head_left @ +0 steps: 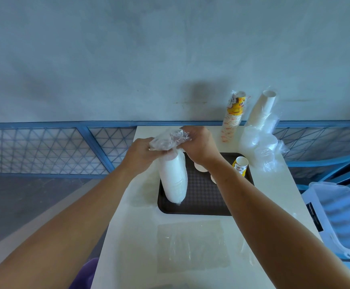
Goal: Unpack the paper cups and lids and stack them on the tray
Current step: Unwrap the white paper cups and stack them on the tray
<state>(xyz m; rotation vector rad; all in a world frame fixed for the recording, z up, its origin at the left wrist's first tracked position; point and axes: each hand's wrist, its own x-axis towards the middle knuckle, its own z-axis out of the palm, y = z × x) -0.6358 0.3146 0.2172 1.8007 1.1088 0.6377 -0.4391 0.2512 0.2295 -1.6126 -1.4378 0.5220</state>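
Note:
A tall stack of white paper cups [174, 180] in a clear plastic sleeve stands on the left end of the dark tray [201, 197]. My left hand [140, 155] and my right hand [197, 142] both grip the bunched plastic wrap [170, 138] at the top of that stack. On the tray sit a yellow printed cup [240, 165] and two white cups [200, 166], partly hidden by my right forearm.
At the table's back right stand a wrapped stack of yellow printed cups [233, 115], a wrapped stack of white cups [262, 111] and bagged clear lids [259, 147]. A flat empty plastic bag [190, 245] lies near the front. A clear plastic bin [341, 215] is at the right.

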